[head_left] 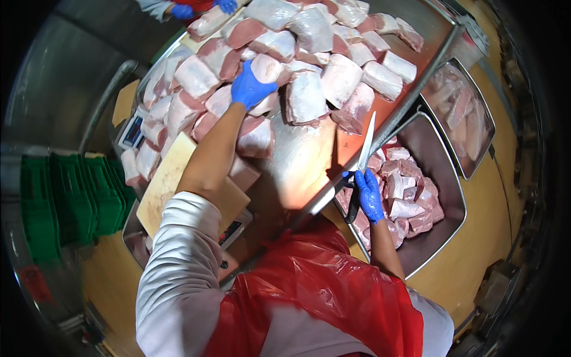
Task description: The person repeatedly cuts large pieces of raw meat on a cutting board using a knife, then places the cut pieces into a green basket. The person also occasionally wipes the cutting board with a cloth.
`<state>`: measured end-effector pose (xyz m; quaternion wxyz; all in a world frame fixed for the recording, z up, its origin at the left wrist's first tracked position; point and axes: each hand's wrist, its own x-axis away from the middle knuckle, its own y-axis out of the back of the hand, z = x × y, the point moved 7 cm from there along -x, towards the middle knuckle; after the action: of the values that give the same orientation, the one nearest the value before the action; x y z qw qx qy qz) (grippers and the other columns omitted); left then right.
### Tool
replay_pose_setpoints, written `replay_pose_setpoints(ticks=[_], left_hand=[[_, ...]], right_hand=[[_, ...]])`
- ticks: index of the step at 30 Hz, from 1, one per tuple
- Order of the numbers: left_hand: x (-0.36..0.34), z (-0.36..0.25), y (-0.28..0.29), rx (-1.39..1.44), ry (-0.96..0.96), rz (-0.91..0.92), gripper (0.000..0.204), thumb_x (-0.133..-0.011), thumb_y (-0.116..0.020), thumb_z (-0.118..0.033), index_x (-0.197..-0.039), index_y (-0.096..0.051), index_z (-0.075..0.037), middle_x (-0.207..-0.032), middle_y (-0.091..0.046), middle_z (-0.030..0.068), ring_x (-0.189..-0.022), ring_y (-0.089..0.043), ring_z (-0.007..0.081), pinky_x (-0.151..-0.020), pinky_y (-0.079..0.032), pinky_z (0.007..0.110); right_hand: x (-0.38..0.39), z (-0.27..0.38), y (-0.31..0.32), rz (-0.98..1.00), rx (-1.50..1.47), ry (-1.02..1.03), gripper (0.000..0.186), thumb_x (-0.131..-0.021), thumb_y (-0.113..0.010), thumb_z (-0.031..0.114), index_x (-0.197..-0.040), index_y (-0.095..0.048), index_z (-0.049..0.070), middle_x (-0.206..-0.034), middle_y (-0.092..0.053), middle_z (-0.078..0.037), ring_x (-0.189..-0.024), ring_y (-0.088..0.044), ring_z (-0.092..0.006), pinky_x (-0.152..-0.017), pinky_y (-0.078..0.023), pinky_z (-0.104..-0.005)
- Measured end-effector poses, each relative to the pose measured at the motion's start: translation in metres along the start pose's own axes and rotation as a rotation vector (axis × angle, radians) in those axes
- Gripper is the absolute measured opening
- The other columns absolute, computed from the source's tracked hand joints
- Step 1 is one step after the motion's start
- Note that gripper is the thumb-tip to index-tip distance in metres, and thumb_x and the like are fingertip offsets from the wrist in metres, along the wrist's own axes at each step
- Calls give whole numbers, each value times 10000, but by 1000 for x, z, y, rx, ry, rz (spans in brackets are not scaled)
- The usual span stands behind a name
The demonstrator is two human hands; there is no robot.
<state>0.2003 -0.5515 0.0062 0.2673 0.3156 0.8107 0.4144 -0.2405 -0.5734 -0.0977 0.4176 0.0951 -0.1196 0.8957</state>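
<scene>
My left hand [253,87], in a blue glove, reaches into a large heap of raw meat pieces. Its fingers are closed round the side of one piece of meat [266,68], pale on top and pink at its sides. In my right hand [370,197], also gloved in blue, is a knife [366,144] with a long pale blade and a dark handle. The blade points away from me, beside the metal edge of the table. Below this hand stands a deep metal tub [443,235] holding smaller cut chunks of meat [410,193].
A second metal tub [483,104] with paler strips stands at the far right. Pale cutting boards [163,196] lie by my left arm, near a scale [132,134]. Green crates [68,193] stand at left. Another person's blue-gloved hands [182,11] show at the heap's far side.
</scene>
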Motion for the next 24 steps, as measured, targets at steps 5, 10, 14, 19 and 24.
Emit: replay_pose_setpoints(ticks=[5, 10, 14, 19, 24], left_hand=[[71, 9, -10, 1344, 429, 76, 404, -815, -747, -314, -1068, -609, -30, -1002, -583, 46, -839, -563, 116, -723, -503, 326], [200, 65, 57, 1542, 355, -181, 328, -951, -580, -299, -1172, -614, -59, -1101, -579, 38, -1053, -530, 156, -995, -419, 288], [302, 111, 174, 1111, 397, -224, 358, -918, -609, -315, -1164, -630, -58, -1064, -631, 70, -974, -577, 173, -940, -465, 291], [350, 149, 246, 532, 501, -163, 483, -857, -677, -340, -1215, -622, -19, -1085, -678, 111, -954, -634, 223, -854, -502, 330], [381, 149, 230, 118, 419, -73, 869, -724, -796, -480, -1409, -480, -49, -1257, -624, 215, -1130, -620, 371, -982, -484, 420]], right_hand=[[-10, 2, -34, 130, -14, 8, 272, -1066, -472, 228, -1145, -582, -8, -1034, -709, -121, -941, -676, -185, -859, -541, -334], [-9, -3, -22, 154, 40, 34, 241, -1066, -466, 218, -1084, -595, 15, -1010, -703, -133, -911, -682, -216, -831, -560, -365], [-15, 5, -33, 206, 99, -3, 250, -1059, -493, 235, -1110, -575, 4, -982, -699, -116, -874, -669, -187, -807, -538, -336], [-28, 26, -107, 351, 195, 18, 228, -1053, -494, 211, -1135, -544, 4, -934, -694, -151, -779, -708, -246, -720, -602, -368], [-3, 49, -214, 564, 214, 24, 192, -1051, -509, 203, -1070, -537, 14, -806, -658, -103, -657, -664, -175, -621, -574, -310]])
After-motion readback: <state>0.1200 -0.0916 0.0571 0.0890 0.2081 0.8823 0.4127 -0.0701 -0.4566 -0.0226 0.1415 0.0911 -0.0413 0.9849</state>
